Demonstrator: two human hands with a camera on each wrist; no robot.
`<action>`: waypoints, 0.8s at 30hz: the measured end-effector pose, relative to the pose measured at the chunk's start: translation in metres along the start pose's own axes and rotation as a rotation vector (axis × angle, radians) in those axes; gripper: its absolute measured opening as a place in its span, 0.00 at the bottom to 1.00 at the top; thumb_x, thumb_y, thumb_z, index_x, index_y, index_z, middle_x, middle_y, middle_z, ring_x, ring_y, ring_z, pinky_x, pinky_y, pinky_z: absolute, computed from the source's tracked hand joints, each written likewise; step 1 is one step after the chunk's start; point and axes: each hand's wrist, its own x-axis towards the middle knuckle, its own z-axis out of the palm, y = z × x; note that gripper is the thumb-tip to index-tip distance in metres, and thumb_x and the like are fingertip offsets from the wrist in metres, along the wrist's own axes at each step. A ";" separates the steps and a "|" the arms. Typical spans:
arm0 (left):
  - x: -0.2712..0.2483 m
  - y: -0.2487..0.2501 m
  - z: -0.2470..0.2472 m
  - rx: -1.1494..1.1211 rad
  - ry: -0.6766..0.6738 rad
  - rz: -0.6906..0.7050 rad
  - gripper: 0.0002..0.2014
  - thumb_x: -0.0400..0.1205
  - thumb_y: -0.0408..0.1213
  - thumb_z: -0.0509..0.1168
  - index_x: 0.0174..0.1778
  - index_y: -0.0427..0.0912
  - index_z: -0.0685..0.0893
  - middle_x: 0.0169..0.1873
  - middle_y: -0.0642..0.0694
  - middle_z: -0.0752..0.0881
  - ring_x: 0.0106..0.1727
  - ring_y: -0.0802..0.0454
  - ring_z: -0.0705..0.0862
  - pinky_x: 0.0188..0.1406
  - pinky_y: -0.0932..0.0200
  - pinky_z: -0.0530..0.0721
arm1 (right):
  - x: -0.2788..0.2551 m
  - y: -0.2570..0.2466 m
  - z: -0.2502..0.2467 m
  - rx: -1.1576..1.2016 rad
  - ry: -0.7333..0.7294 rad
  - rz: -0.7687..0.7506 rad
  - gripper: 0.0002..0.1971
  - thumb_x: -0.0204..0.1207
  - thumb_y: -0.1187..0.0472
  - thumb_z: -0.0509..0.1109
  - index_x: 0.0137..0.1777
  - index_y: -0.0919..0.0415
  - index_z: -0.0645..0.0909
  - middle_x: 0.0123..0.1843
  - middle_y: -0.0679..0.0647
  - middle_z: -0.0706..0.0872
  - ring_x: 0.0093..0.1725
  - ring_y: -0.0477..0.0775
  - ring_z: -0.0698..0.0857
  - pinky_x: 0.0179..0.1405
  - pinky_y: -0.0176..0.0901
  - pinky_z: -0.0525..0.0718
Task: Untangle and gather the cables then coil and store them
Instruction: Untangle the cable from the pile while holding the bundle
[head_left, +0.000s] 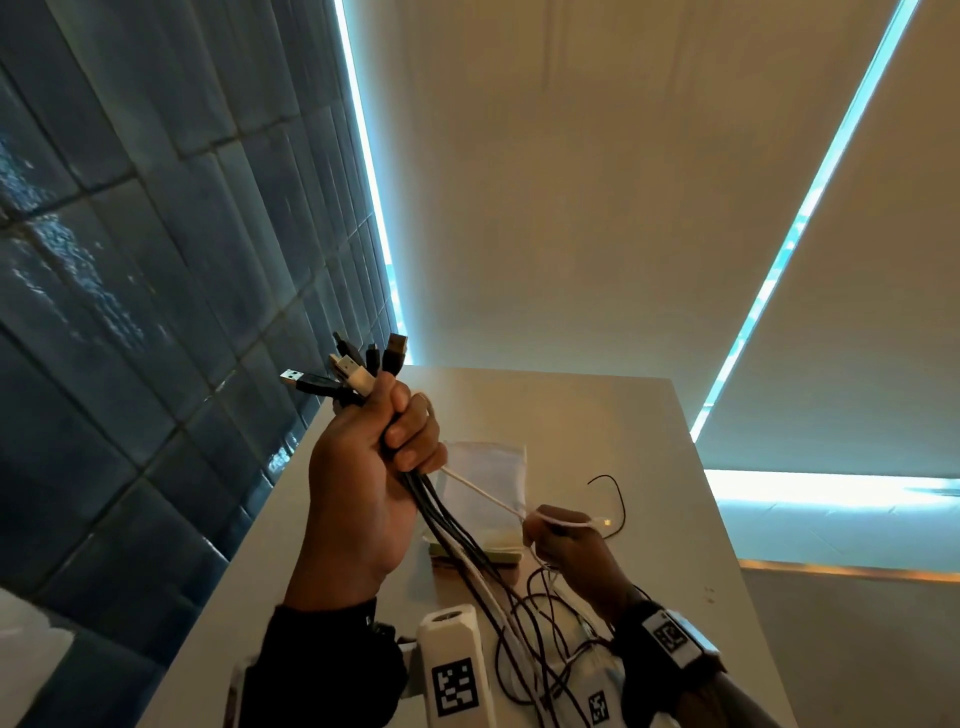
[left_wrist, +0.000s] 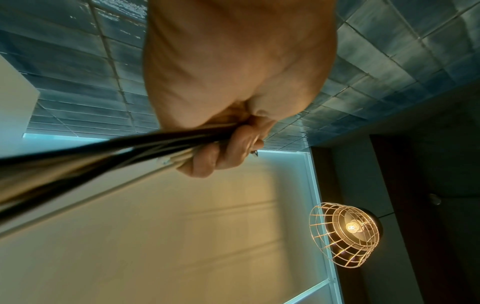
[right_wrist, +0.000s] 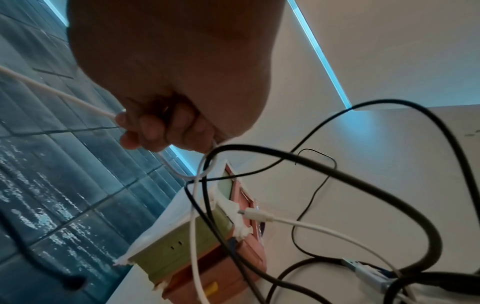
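My left hand (head_left: 400, 441) is raised above the white table (head_left: 649, 441) and grips a bundle of black and white cables (head_left: 441, 519) in its fist. Several USB plugs (head_left: 358, 369) stick up out of it. In the left wrist view the fingers (left_wrist: 228, 144) curl round the same bundle (left_wrist: 103, 152). A thin white cable (head_left: 483, 491) runs taut from that fist to my right hand (head_left: 545, 530), which pinches it lower and to the right. The right wrist view shows the fingers (right_wrist: 161, 127) closed on the white cable (right_wrist: 52, 92). Tangled loops (head_left: 524, 623) hang below both hands.
A stack of green and pink boxes (right_wrist: 182, 242) under a white cloth (head_left: 488, 467) sits on the table behind the cables. Loose black loops (right_wrist: 363, 185), a white plug (right_wrist: 257, 215) and a thin black wire (head_left: 615, 499) lie nearby. Dark tiled wall (head_left: 130, 312) on the left.
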 end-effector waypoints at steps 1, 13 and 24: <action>0.000 0.000 0.000 0.005 0.004 0.007 0.15 0.87 0.40 0.51 0.33 0.44 0.70 0.22 0.54 0.64 0.22 0.59 0.59 0.26 0.60 0.55 | 0.000 0.001 0.000 0.011 -0.011 0.009 0.14 0.78 0.78 0.62 0.33 0.67 0.79 0.25 0.50 0.72 0.26 0.46 0.67 0.25 0.32 0.64; 0.001 0.013 -0.014 0.027 0.007 0.080 0.15 0.86 0.41 0.51 0.33 0.46 0.71 0.22 0.56 0.65 0.20 0.61 0.60 0.24 0.62 0.57 | -0.003 0.018 -0.012 -0.134 -0.073 0.103 0.15 0.82 0.72 0.62 0.34 0.63 0.82 0.28 0.47 0.76 0.28 0.41 0.71 0.30 0.31 0.70; 0.005 0.009 -0.005 0.205 0.132 0.026 0.16 0.88 0.39 0.51 0.33 0.44 0.70 0.22 0.52 0.66 0.20 0.59 0.62 0.20 0.64 0.63 | -0.004 -0.023 -0.007 -0.075 0.134 0.117 0.11 0.80 0.64 0.67 0.39 0.67 0.85 0.24 0.46 0.77 0.26 0.45 0.72 0.25 0.34 0.71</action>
